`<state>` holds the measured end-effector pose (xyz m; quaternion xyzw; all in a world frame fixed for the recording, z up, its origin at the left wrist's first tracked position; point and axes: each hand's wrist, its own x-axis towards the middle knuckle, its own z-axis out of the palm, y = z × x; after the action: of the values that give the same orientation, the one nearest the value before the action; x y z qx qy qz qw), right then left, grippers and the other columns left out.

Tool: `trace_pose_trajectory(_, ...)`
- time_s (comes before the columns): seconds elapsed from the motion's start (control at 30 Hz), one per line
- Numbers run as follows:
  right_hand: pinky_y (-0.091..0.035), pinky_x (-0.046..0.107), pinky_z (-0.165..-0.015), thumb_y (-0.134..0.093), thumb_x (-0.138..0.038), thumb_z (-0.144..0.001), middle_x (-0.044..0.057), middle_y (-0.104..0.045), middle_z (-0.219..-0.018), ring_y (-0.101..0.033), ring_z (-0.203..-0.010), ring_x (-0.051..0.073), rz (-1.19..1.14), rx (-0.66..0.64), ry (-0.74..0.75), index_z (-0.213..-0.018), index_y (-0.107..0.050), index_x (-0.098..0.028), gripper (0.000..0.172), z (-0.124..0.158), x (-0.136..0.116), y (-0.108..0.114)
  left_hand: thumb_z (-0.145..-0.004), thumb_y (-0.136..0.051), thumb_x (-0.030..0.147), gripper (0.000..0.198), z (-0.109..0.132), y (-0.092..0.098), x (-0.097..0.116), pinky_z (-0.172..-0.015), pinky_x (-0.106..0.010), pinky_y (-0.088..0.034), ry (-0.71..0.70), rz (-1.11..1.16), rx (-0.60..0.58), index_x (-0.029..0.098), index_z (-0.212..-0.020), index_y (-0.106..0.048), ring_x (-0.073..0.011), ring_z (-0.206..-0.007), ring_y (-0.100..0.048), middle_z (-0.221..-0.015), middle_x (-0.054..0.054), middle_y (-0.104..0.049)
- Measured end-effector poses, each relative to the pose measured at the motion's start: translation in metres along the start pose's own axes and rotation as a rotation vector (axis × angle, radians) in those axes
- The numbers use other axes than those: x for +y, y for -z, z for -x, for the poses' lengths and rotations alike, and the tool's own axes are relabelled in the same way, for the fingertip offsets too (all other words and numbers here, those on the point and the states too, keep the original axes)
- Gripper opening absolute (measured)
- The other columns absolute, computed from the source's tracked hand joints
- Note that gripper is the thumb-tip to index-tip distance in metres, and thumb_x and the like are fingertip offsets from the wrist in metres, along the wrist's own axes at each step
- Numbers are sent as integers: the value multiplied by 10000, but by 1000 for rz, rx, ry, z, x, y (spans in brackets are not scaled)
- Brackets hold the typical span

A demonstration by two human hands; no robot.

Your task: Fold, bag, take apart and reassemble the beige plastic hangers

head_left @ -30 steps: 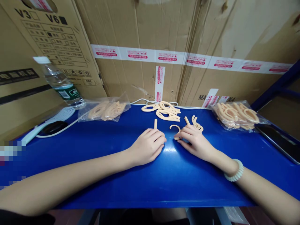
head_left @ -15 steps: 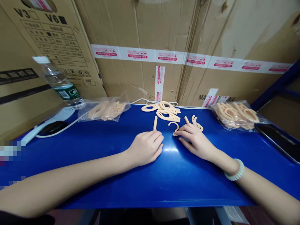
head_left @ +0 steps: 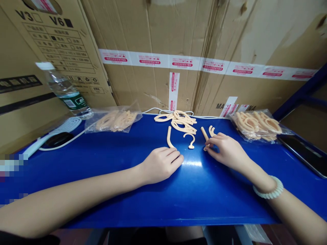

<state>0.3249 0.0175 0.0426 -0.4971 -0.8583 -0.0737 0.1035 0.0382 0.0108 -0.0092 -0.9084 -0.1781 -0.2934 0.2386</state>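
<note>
My left hand (head_left: pixel 162 165) rests on the blue table with its fingers loosely stretched and slightly apart. Its fingertips lie by the lower end of a curved beige hanger arm (head_left: pixel 169 137), perhaps touching it. Between my hands lies a beige hanger hook (head_left: pixel 191 139) with a small round base. My right hand (head_left: pixel 224 149) is closed, thumb and fingers pinching the lower end of another hanger arm (head_left: pixel 204 134). Just beyond these fingers, more curved beige pieces (head_left: pixel 211 130) are partly covered by the hand. Several folded beige hangers (head_left: pixel 182 125) are piled behind the hook.
Clear bags of beige hangers lie at the left (head_left: pixel 116 119) and right (head_left: pixel 257 124). A water bottle (head_left: pixel 70 93), a light blue fan-like object (head_left: pixel 66 126) and a black oval object (head_left: pixel 58 139) stand left. A phone (head_left: pixel 305 153) lies right; cardboard boxes (head_left: pixel 153 88) wall the back.
My right hand has left the hook and moved right to the other hanger arm. My left hand has slid slightly toward me and right, uncovering more of the left hanger arm.
</note>
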Motion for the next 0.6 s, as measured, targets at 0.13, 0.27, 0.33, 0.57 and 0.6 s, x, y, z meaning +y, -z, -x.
trace_pose_trajectory(0.13,-478,370,-727,-671,-163,-887,75,-709,-856,-597,-862,274,-14,14,57,-869,-711,-198,56,-2,4,-6,-987,-458,127,230,1,0,0,-709,-289,-580,-1,0,13,130,-982,-688,-194,-834,-734,-893,-89,-760)
trace_pose_trajectory(0.27,-486,387,-741,-625,-182,-917,97,-699,-877,-595,-855,277,-24,72,81,-900,-714,-193,91,-1,6,-5,-964,-485,128,218,-2,6,0,-658,-295,-575,-1,28,48,99,-1061,-678,-199,-790,-743,-916,-92,-777)
trace_pose_trajectory(0.33,-479,379,-721,-594,-191,-933,99,-693,-863,-594,-842,275,-48,121,79,-890,-708,-190,121,-1,4,-2,-957,-493,152,227,-5,10,-2,-668,-305,-577,10,55,45,98,-1092,-667,-202,-792,-747,-948,-90,-781)
trace_pose_trajectory(0.57,-452,316,-650,-554,-263,-943,53,-680,-758,-613,-727,215,-340,238,-13,-777,-697,-201,227,2,-6,7,-947,-508,197,310,-10,18,-33,-706,-332,-586,254,61,55,127,-1238,-589,-221,-827,-760,-997,-74,-783)
trace_pose_trajectory(0.6,-445,306,-636,-557,-273,-935,46,-681,-751,-612,-702,203,-380,243,-36,-766,-696,-197,232,2,-6,8,-944,-508,205,333,-10,18,-41,-712,-338,-590,305,61,29,134,-1263,-577,-229,-843,-762,-1001,-71,-782)
